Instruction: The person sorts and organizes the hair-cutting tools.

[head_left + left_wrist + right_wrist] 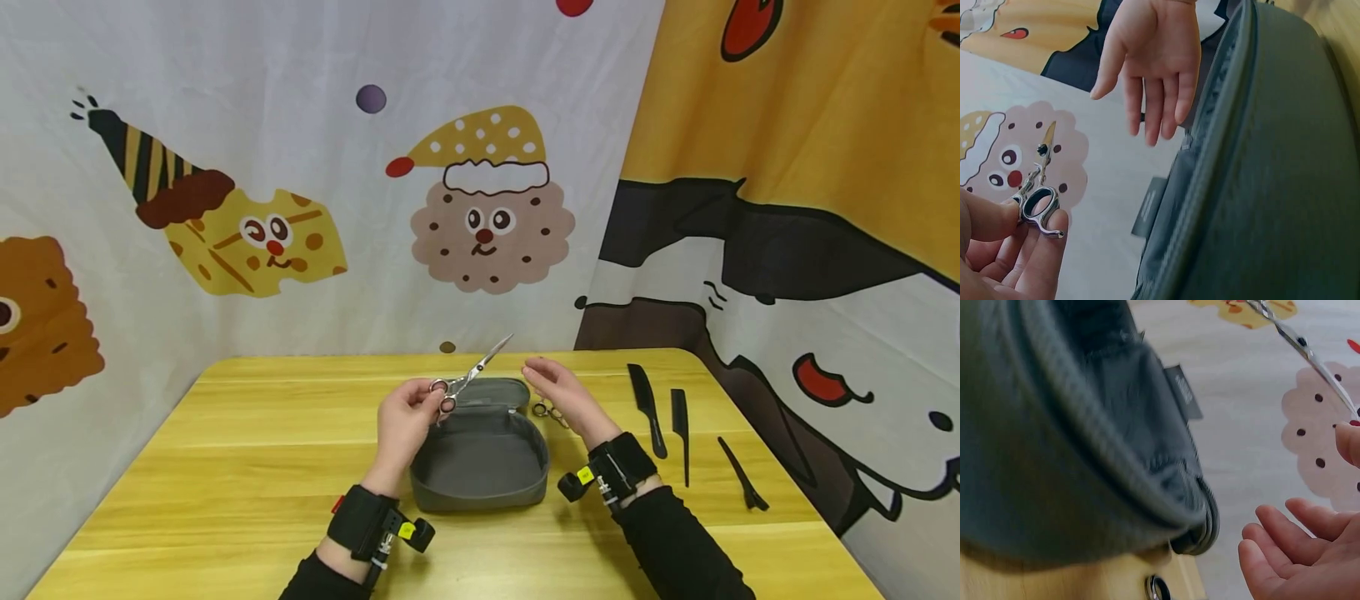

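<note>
My left hand pinches a pair of silver scissors by the finger loops, blades pointing up and to the right. In the left wrist view the thumb and fingers close on the scissors' handles. Below them on the table stands a grey zippered case, its lid folded back. My right hand is raised beside the case with its fingers extended and nothing in them; its palm shows in the left wrist view. Under this hand lies a second pair of scissors, partly hidden by it.
On the right side of the wooden table lie a wide black comb, a black tail comb and a black hair clip. Behind the table hangs a white curtain with cartoon prints.
</note>
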### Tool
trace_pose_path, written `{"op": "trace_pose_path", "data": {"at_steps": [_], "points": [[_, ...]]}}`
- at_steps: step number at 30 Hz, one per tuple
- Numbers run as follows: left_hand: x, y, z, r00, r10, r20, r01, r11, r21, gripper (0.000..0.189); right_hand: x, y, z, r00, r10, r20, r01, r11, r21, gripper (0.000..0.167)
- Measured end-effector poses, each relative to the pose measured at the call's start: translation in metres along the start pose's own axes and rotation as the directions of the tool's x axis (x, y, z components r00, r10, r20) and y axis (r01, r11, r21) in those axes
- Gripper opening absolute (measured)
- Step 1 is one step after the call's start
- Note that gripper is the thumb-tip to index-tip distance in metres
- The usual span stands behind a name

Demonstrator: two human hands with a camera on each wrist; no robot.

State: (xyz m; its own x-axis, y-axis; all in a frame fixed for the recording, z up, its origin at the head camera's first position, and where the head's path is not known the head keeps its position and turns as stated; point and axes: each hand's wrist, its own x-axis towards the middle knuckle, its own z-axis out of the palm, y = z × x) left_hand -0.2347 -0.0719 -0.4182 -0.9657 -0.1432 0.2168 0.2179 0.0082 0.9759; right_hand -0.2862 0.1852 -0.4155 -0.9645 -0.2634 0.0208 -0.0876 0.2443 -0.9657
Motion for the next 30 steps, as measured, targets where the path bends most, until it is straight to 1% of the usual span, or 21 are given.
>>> {"op": "trace_pose_path", "data": {"at_steps": [4, 6, 10, 15, 21, 27, 30], "points": [[0.002, -0.001, -0.010, 0.999, -0.042, 0.003, 0.042, 0.999, 0.028, 0.012, 0.000, 0.003, -0.006, 1.000, 0.021, 0.016, -0.020, 0.998, -0.056, 0.061], [0.003, -0.002, -0.015, 0.998, -0.067, 0.009, 0.066, 0.997, 0.026, 0.012, 0.001, 0.004, -0.009, 0.999, 0.033, 0.022, -0.031, 0.997, -0.072, 0.061], [0.008, -0.004, -0.025, 0.996, -0.088, 0.019, 0.087, 0.995, 0.037, 0.015, 0.005, 0.008, -0.012, 0.998, 0.053, 0.028, -0.050, 0.994, -0.098, 0.060], [0.014, -0.005, -0.037, 0.993, -0.120, 0.021, 0.119, 0.992, 0.053, 0.017, 0.009, 0.014, -0.015, 0.995, 0.102, 0.014, -0.100, 0.988, -0.115, 0.063], [0.016, -0.007, -0.046, 0.988, -0.146, 0.047, 0.145, 0.989, 0.032, 0.019, 0.015, 0.022, -0.017, 0.985, 0.173, 0.025, -0.170, 0.980, -0.101, 0.065], [0.017, -0.008, -0.054, 0.984, -0.160, 0.075, 0.160, 0.987, 0.002, 0.021, 0.024, 0.028, -0.017, 0.978, 0.199, 0.064, -0.192, 0.977, -0.097, 0.064], [0.018, -0.008, -0.058, 0.982, -0.167, 0.088, 0.167, 0.986, 0.008, 0.021, 0.028, 0.030, -0.015, 0.974, 0.214, 0.074, -0.208, 0.975, -0.076, 0.062]]}}
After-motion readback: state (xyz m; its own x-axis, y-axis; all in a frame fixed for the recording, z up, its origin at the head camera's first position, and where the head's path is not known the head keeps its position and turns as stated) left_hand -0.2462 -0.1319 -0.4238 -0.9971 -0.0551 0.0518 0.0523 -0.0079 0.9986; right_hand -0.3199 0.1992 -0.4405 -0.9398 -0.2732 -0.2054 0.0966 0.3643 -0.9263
